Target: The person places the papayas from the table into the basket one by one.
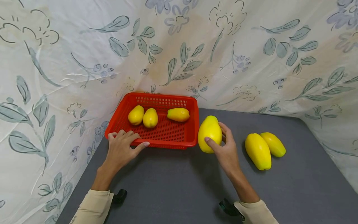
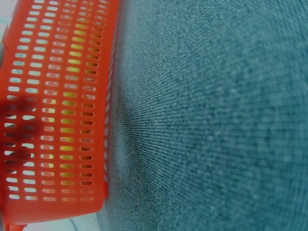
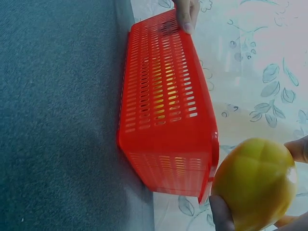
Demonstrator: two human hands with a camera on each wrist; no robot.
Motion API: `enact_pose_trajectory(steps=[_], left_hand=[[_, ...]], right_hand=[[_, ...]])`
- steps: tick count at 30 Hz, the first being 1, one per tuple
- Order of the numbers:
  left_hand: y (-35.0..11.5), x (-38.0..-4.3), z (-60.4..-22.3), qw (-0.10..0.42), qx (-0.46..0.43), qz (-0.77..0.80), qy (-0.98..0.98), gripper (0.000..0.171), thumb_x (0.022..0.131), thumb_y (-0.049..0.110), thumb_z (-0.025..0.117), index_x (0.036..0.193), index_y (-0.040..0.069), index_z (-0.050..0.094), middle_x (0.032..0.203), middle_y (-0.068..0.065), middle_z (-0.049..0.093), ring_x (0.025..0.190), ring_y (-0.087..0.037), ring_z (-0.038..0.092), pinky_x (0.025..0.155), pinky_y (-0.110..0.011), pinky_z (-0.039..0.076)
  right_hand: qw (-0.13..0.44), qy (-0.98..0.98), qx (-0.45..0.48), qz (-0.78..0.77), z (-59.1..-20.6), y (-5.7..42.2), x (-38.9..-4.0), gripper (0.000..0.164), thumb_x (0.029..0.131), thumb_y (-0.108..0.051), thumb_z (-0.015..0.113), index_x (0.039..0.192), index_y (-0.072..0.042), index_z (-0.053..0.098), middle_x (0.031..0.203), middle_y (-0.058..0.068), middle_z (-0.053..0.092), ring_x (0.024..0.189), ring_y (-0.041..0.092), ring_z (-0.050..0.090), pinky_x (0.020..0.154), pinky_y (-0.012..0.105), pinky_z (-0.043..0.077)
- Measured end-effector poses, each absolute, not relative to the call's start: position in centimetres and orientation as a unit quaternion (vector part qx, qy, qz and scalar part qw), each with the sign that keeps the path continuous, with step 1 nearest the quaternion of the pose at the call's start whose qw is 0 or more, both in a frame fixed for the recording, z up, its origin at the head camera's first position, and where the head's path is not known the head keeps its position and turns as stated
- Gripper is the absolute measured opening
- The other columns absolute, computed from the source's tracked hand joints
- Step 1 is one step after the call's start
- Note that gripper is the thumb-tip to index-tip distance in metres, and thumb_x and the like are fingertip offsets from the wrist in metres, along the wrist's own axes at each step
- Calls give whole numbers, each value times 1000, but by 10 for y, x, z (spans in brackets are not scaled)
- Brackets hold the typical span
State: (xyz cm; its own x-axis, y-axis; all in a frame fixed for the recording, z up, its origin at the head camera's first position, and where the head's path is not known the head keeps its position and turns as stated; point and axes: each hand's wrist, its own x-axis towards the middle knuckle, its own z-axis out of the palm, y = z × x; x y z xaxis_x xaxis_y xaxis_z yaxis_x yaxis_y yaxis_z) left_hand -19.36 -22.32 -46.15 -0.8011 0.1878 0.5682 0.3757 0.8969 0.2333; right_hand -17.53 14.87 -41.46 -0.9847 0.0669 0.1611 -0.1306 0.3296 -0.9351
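Observation:
My right hand (image 1: pixel 226 148) grips a large yellow papaya (image 1: pixel 209 132), thumb on its near side and fingers behind it. The papaya is held up just off the right end of a red plastic basket (image 1: pixel 165 143). In the right wrist view the papaya (image 3: pixel 257 185) shows its ridged end between thumb and fingers. My left hand (image 1: pixel 121 148) holds the basket's near rim at its left part, fingers over the edge. Inside the basket lie three papayas: two side by side at the left (image 1: pixel 136 115) (image 1: pixel 150 118) and one at the right (image 1: pixel 178 114).
On the grey tabletop (image 1: pixel 173 186) to the right, a big papaya (image 1: pixel 258 151) lies against a smaller papaya (image 1: pixel 273 144). A flower-printed cloth (image 1: pixel 179 56) hangs behind the basket and along both sides of the table.

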Motion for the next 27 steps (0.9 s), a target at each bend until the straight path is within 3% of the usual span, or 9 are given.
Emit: enact_pose_trajectory(steps=[27], left_hand=[[-224,-192,-461,280,-152,-166,-933,45,84,54,79,101,12,79,98,-11,71,84,-29,53,80,-55,29]], right_hand=[[81,-792,58,603,-403,123,-177,80,97,-38,77,164,-22,35,162,-1,40,143,27,46,105,51,52]])
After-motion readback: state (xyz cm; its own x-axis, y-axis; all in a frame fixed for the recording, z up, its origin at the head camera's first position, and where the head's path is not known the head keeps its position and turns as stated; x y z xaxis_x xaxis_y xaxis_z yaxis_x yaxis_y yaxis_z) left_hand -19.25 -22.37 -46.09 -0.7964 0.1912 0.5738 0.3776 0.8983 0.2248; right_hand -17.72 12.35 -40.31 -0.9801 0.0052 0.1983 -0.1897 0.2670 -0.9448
